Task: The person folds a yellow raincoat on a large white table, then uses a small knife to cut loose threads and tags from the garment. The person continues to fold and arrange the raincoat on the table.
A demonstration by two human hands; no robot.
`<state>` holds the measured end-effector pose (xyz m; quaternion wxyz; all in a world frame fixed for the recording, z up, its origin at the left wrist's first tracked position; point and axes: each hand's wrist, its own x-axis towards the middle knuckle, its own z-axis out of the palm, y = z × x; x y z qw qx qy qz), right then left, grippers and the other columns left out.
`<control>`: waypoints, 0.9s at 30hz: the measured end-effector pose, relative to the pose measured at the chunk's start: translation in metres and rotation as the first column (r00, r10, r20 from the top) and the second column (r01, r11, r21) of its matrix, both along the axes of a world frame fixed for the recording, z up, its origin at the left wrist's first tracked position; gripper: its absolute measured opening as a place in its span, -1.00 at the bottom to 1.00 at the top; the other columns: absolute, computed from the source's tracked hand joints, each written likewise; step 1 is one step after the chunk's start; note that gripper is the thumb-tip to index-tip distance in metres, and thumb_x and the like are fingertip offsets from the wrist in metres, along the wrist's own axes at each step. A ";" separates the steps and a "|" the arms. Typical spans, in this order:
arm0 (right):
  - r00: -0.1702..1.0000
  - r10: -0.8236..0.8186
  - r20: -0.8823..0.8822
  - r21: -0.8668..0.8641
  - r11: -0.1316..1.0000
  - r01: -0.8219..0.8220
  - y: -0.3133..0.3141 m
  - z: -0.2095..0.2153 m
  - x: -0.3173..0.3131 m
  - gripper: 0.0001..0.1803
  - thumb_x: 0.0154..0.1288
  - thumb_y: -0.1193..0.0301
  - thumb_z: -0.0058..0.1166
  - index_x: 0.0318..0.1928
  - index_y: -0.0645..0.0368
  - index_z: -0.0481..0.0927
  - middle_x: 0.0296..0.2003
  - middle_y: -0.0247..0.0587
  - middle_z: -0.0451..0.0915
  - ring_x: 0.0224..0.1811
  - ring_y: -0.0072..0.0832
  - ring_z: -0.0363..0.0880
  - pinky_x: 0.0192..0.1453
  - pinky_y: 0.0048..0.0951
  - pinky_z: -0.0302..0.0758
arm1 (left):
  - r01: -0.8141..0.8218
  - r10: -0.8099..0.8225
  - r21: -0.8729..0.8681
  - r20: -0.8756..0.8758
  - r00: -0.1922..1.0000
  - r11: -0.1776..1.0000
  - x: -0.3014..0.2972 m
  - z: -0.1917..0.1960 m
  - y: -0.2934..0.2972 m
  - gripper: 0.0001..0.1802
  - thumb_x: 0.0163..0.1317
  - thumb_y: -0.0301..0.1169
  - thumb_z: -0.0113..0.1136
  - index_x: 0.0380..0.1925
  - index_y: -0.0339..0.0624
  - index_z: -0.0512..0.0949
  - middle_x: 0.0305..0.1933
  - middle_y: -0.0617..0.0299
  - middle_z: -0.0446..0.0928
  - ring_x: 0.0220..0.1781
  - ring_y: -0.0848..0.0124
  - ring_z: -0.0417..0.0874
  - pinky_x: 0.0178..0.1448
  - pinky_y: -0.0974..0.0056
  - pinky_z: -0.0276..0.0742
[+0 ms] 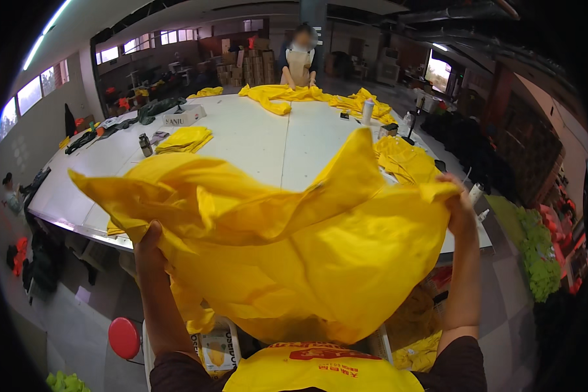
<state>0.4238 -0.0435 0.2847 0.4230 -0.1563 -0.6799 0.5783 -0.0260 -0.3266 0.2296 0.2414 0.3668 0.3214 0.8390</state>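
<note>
— Where is the yellow garment (294,261)?

— Held up in the air, spread and rumpled, in front of the person and above the near edge of the white worktop (268,140). The left hand (149,243) is clamped on its left edge, the right hand (456,204) is closed on its upper right corner.

— And around it?

— A folded yellow stack (185,138) lies on the worktop's left part, with a small dark bottle (145,144) just beside it. More yellow cloth (404,159) sits at the right. At the far end another person (299,57) bends over a long yellow pile (307,95). A red round stool (124,337) stands on the floor, lower left.
</note>
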 end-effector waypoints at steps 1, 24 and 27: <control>0.987 -0.061 -0.149 0.101 0.992 0.076 -0.023 0.009 -0.015 -0.48 0.16 0.09 0.10 0.01 0.18 0.40 -0.18 -0.22 0.50 -0.07 -0.47 0.48 -0.04 -0.43 0.48 | -0.027 0.032 -0.067 0.079 0.996 0.997 0.007 0.003 -0.003 -0.39 0.09 -0.33 0.22 0.12 -0.26 0.24 0.03 0.08 0.40 0.00 0.21 0.50 -0.01 0.16 0.52; 0.626 0.184 0.758 0.074 0.929 -0.363 -0.010 0.037 0.048 -0.65 0.19 0.50 0.09 0.00 0.28 0.45 -0.07 -0.29 0.52 -0.02 -0.56 0.41 0.09 -0.52 0.32 | -0.439 0.349 -0.399 -0.280 0.894 0.805 -0.033 -0.099 -0.041 -0.49 0.09 -0.33 0.22 0.05 -0.21 0.34 0.01 0.03 0.44 0.07 0.10 0.43 0.13 0.10 0.35; 0.682 -0.146 0.717 0.443 0.850 -0.284 0.023 0.055 0.068 -0.64 0.18 0.52 0.08 0.01 0.29 0.44 -0.06 -0.25 0.51 -0.01 -0.51 0.43 0.09 -0.51 0.32 | -0.552 0.420 -0.305 -0.403 0.813 0.776 -0.043 -0.063 -0.016 -0.49 0.09 -0.32 0.22 0.03 -0.22 0.35 0.00 0.02 0.44 0.07 0.08 0.42 0.14 0.09 0.33</control>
